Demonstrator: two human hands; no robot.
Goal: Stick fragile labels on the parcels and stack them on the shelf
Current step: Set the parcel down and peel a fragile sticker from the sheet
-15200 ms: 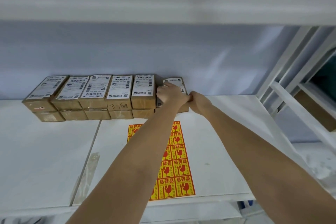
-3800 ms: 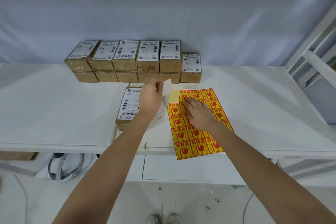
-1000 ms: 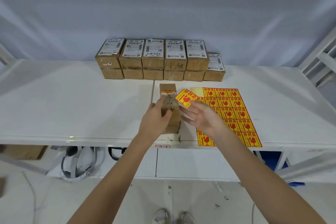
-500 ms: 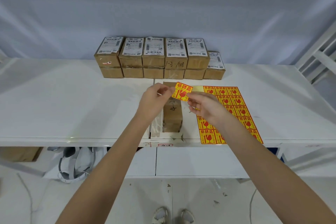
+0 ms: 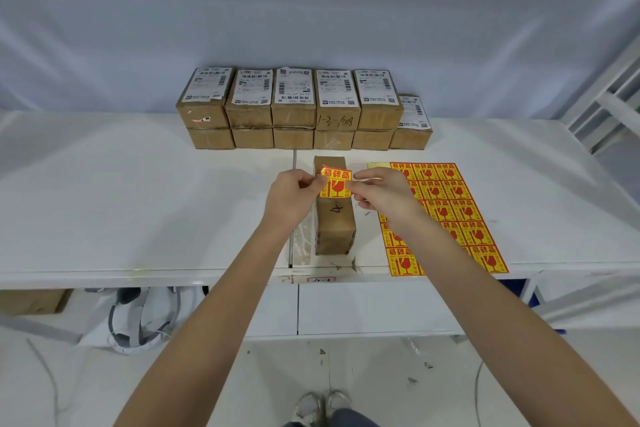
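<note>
your left hand (image 5: 294,199) and right hand (image 5: 382,192) each pinch one edge of a fragile label (image 5: 335,183), held just above the far end of the brown parcel (image 5: 334,222) lying between your wrists; the label sheet (image 5: 450,204) lies under your right forearm; beyond your fingertips, stacked parcels (image 5: 294,107) line the white shelf (image 5: 121,201) against a pale draped backdrop (image 5: 311,10); grey floor below.

We have a single view, worn on the head, looking forward and steeply down over the white shelf (image 5: 138,204). It sits close above both forearms, takes in the floor (image 5: 346,374) below, and faces the grey backdrop (image 5: 311,10) behind.
</note>
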